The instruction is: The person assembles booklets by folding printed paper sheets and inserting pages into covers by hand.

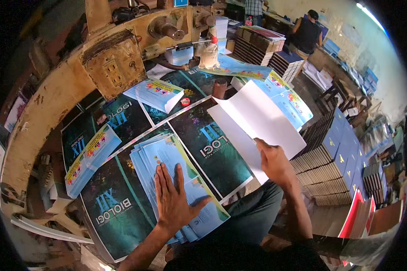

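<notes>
My left hand [172, 196] lies flat, fingers apart, on a fanned stack of light-blue printed covers [167, 151] in front of me. My right hand [276, 165] is closed on the near edge of a creased sheet of paper [262, 113], whose white side faces up. That sheet stands partly raised over the right part of the work surface. Beneath both lie large dark-green printed sheets [117, 221] marked BIOLOGI XII. Other blue covers rest farther off: one curled [156, 94] near the middle, one folded [92, 156] at the left.
A worn, cream-coloured machine frame [54, 95] curves around the left and back. A short brown post [219, 88] and a red round cap [185, 102] are near the middle. Tall stacks of blue-covered books [325, 167] stand at the right. A person [305, 34] sits at the back.
</notes>
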Action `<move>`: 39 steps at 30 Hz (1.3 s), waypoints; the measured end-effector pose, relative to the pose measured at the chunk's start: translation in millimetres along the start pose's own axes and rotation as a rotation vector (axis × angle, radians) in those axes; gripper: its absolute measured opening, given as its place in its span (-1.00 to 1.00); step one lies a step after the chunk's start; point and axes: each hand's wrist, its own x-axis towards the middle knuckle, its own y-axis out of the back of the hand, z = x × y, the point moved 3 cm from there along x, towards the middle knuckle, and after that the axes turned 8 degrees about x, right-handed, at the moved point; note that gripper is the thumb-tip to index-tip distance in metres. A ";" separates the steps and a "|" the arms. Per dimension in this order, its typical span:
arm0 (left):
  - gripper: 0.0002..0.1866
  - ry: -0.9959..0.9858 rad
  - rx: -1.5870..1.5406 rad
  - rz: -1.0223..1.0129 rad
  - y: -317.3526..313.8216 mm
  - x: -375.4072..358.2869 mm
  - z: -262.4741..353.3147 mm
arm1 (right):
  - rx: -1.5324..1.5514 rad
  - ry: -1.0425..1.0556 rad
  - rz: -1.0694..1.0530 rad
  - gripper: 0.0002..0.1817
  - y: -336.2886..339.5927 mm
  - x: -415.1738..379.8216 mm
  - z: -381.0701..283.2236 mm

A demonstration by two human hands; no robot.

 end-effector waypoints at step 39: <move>-0.41 0.165 -0.413 0.208 -9.5 85.4 -144.4 | 0.120 0.538 -0.426 0.45 -136.4 -62.7 -121.8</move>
